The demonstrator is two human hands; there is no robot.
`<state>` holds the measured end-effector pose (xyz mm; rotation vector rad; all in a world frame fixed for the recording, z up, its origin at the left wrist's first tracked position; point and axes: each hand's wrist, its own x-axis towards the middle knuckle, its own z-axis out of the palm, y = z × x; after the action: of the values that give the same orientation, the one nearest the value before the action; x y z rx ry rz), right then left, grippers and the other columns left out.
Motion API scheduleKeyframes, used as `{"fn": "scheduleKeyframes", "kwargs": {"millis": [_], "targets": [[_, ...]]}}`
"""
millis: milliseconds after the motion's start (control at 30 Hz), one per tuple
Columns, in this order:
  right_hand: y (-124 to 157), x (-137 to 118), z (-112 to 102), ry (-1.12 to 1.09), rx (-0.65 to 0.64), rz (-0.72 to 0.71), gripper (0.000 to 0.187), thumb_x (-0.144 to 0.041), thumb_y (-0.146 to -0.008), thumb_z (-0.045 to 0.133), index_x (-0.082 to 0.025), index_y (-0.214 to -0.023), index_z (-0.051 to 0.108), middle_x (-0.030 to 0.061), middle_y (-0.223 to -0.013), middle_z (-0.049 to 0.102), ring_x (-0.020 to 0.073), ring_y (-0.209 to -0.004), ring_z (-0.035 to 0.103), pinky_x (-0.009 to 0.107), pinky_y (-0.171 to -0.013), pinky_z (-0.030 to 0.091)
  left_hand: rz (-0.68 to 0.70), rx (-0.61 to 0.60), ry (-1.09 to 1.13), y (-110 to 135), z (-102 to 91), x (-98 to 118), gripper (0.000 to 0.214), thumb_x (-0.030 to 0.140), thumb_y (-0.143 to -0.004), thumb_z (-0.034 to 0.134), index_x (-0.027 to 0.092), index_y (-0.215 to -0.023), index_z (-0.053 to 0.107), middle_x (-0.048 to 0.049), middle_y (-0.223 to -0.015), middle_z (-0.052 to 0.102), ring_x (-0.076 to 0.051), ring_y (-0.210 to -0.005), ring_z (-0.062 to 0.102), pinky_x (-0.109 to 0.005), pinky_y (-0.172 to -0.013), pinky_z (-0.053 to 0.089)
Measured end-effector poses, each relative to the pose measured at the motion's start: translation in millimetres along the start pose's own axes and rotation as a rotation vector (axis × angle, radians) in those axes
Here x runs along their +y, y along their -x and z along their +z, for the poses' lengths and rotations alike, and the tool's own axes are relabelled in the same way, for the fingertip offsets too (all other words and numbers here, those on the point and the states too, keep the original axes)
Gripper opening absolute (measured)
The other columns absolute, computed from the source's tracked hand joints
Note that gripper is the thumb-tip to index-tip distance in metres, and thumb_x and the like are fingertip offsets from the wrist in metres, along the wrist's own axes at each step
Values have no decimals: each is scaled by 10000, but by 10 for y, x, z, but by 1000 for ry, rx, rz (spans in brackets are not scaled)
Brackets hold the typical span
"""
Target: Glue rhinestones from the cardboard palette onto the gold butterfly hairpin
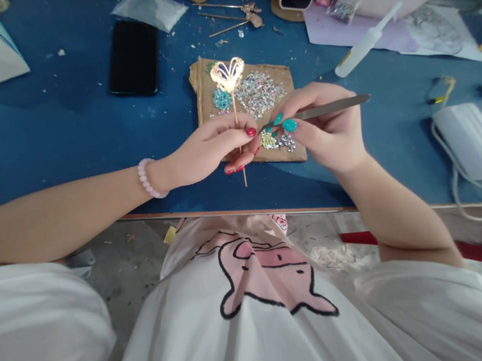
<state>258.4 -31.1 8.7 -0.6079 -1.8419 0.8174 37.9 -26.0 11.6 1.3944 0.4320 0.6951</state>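
My left hand (221,144) is closed around the thin stem of a gold butterfly hairpin (228,76), held upright with the butterfly at the far end. In my right hand (329,129) are metal tweezers (333,107), gripped between thumb and fingers, their tips close to my left fingertips. Whether the tips hold anything is too small to tell. Beneath both hands lies a piece of cardboard (288,83) bearing piles of small rhinestones: a large clear pile (259,92), a blue pile (222,99), a yellow pile (268,140) and a silvery pile (285,142), partly covered by my fingers.
Several more gold hairpins (231,12) lie beyond the cardboard. A black phone (133,57) and a clear plastic bag (149,10) are at the back left. To the right are a white glue bottle (360,51) and a white power bank (474,140) with its cable.
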Motion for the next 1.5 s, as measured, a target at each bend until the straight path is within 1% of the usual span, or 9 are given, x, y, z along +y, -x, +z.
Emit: {"fn": "scheduleKeyframes", "kwargs": {"millis": [133, 500, 567, 667, 733, 800, 1000, 1100, 1500], "targets": [[-1, 13, -6, 7, 15, -14, 108, -310, -909, 751, -219, -966, 763, 16, -883, 752, 113, -751, 696, 253, -697, 588, -16, 19, -24, 2, -5, -8, 186, 175, -895, 549, 177, -709, 552, 26, -561, 505, -62, -436, 475, -167, -413, 406], [-15, 17, 22, -38, 60, 49, 281, -498, -887, 756, -218, -887, 774, -14, -729, 717, 80, -594, 674, 184, -542, 559, -34, -61, 5, 26, -2, 25, 268, 144, -942, 506, 167, -691, 594, 11, -558, 531, -70, -436, 462, -192, -433, 406], [-25, 40, 9, -19, 65, 18, 289, -512, -893, 747, -226, -874, 781, -10, -725, 724, 74, -587, 672, 169, -529, 541, -43, -66, -12, 27, -4, 19, 264, 184, -959, 525, 171, -703, 587, 11, -553, 532, -76, -439, 455, -201, -440, 403], [-38, 62, 1, -17, 73, -25, 289, -513, -906, 733, -230, -868, 779, -14, -704, 721, 64, -568, 663, 151, -503, 513, -14, -119, 15, 18, -15, -9, 296, 332, -989, 535, 173, -744, 584, 13, -531, 524, -87, -428, 445, -218, -432, 382], [-41, 63, 6, -26, 84, -16, 277, -501, -913, 730, -230, -872, 771, -20, -688, 710, 63, -566, 660, 154, -499, 513, 10, -158, 47, 16, -25, -33, 366, 439, -1007, 501, 172, -772, 587, 9, -524, 527, -96, -424, 456, -228, -428, 378], [-37, 52, 14, -33, 100, 5, 285, -508, -900, 743, -227, -854, 759, -27, -668, 691, 63, -550, 647, 163, -488, 515, 30, -163, 30, 24, -34, -56, 397, 481, -1026, 483, 170, -805, 591, 2, -541, 552, -98, -437, 478, -227, -440, 395], [-6, -6, 18, 97, 154, 139, 423, -650, -885, 688, -232, -842, 743, -10, -712, 682, 71, -571, 638, 215, -524, 539, 49, -126, -89, 78, -29, -94, 312, 366, -1084, 445, 163, -910, 606, -11, -655, 619, -83, -489, 539, -196, -481, 469], [2, -14, 10, 128, 164, 156, 463, -694, -866, 679, -237, -833, 744, -4, -714, 673, 78, -570, 633, 243, -532, 538, 56, -119, -114, 84, -25, -91, 303, 314, -1087, 415, 163, -907, 607, -13, -660, 619, -83, -496, 550, -189, -478, 477], [-3, -26, 3, 94, 128, 138, 390, -634, -889, 695, -250, -849, 750, 1, -729, 677, 93, -606, 642, 273, -559, 539, 34, -126, -150, 91, -15, -49, 306, 317, -1076, 438, 163, -871, 605, -2, -654, 625, -72, -461, 555, -187, -478, 480]]}}
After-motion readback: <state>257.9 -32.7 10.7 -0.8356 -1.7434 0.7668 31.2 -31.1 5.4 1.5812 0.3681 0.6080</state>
